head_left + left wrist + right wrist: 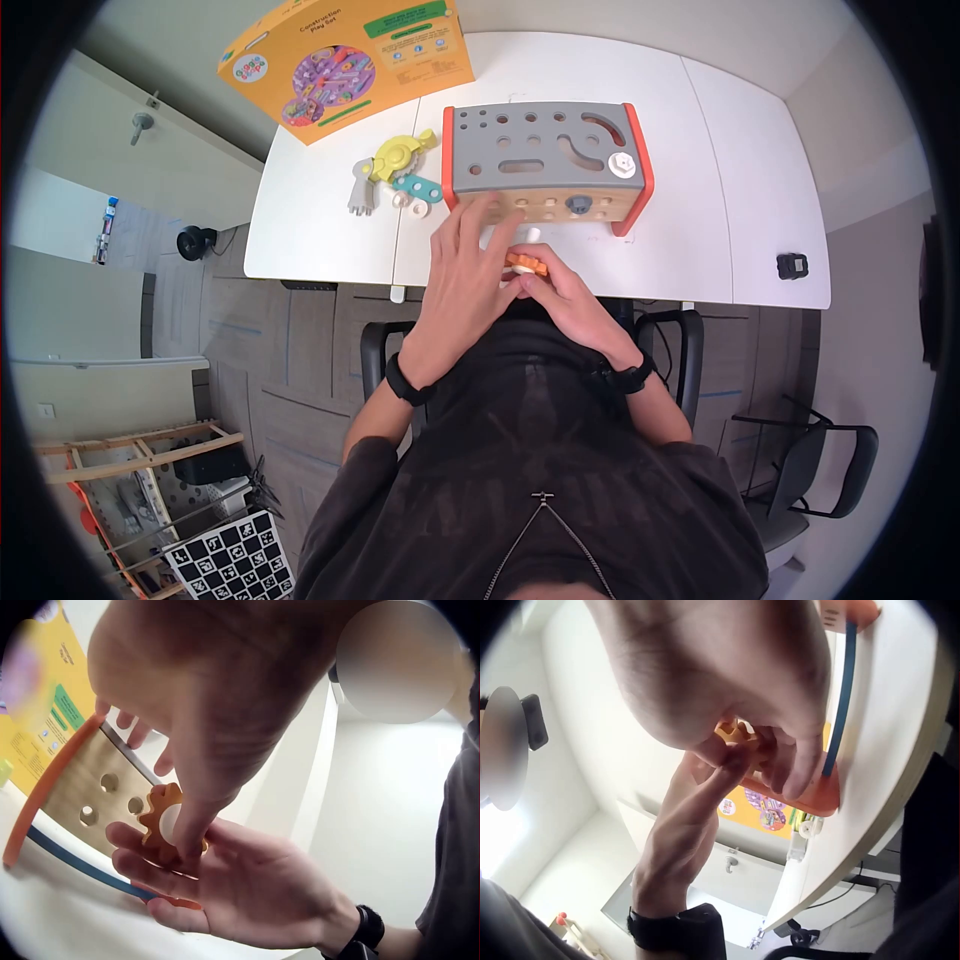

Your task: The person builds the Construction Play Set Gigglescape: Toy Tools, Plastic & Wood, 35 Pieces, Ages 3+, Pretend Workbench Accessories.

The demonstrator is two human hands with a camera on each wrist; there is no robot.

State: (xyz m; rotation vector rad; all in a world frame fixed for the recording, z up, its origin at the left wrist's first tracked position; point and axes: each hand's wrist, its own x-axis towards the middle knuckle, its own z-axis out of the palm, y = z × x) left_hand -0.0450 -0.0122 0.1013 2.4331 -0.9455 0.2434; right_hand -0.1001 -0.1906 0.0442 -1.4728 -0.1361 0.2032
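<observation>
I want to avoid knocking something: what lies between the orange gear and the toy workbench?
The head view shows a small white piece between the orange gear and toy workbench, near the left hand.

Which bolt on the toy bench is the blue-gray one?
The front bolt, in the wooden side; the top bolt is white.
</observation>
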